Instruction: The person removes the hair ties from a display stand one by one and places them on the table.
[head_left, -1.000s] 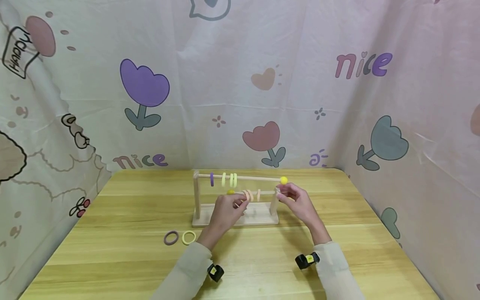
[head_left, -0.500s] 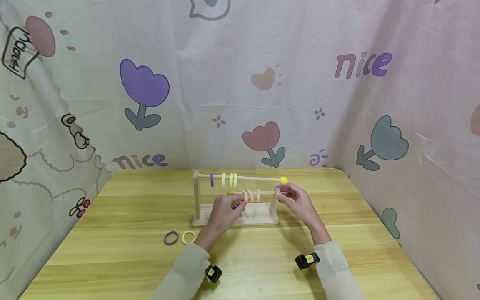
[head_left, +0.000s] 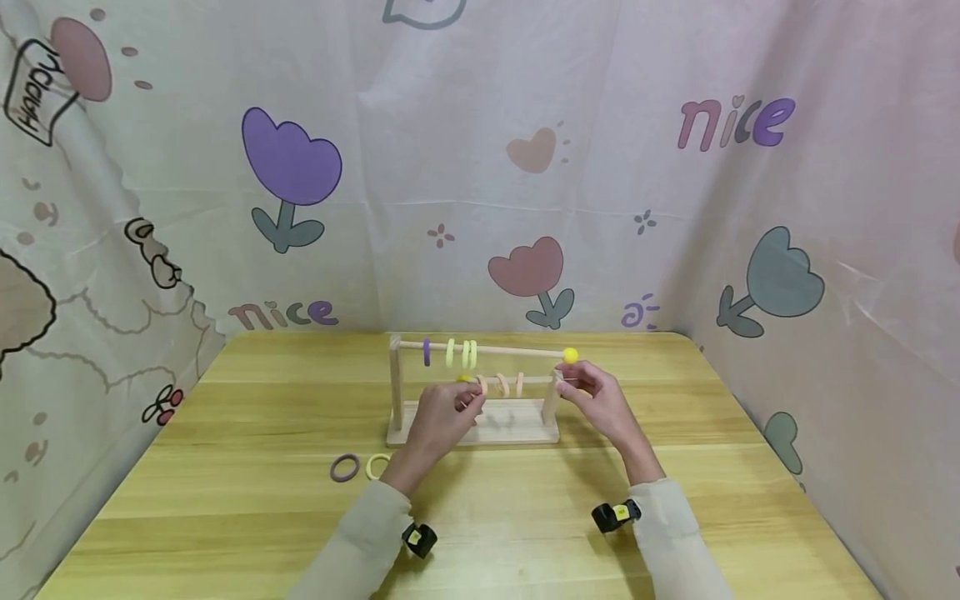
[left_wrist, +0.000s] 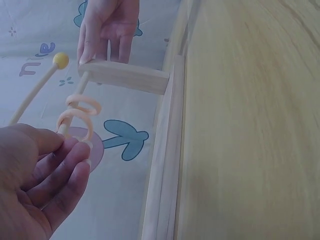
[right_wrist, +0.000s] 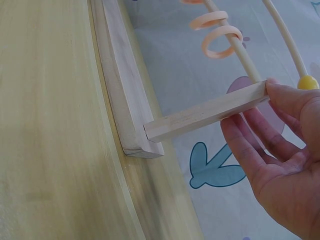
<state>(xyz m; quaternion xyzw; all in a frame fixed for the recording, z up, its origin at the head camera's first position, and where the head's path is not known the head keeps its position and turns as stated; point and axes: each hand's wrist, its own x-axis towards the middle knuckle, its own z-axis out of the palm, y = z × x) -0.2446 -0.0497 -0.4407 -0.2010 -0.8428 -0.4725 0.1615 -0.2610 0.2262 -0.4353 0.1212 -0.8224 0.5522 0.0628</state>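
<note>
A wooden rack [head_left: 510, 425] has two rods on opposite posts. On the lower rod [head_left: 538, 380], which ends in a yellow ball [head_left: 464, 378], hang peach rings [head_left: 519, 384]. My left hand [head_left: 441, 417] pinches the leftmost peach ring [head_left: 482, 386] near that ball; its fingers mostly hide this ring in the left wrist view. With thumb and fingers, my right hand [head_left: 600, 400] grips the top of the right post [right_wrist: 210, 111]. The upper rod [head_left: 517, 351] carries a purple ring [head_left: 427, 352] and several pale yellow-green rings [head_left: 450, 353], and ends in another yellow ball [head_left: 571, 356].
A dark purple ring [head_left: 345, 467] and a yellow ring [head_left: 375, 467] lie on the wooden table [head_left: 225, 500], left of my left forearm, which partly covers the yellow one. A printed cloth [head_left: 420, 167] hangs behind the table and along both sides.
My left hand has moved left along the lower rod with a peach ring, which now stands apart from its neighbour. My right hand stays on the post. The head view has tilted slightly.
</note>
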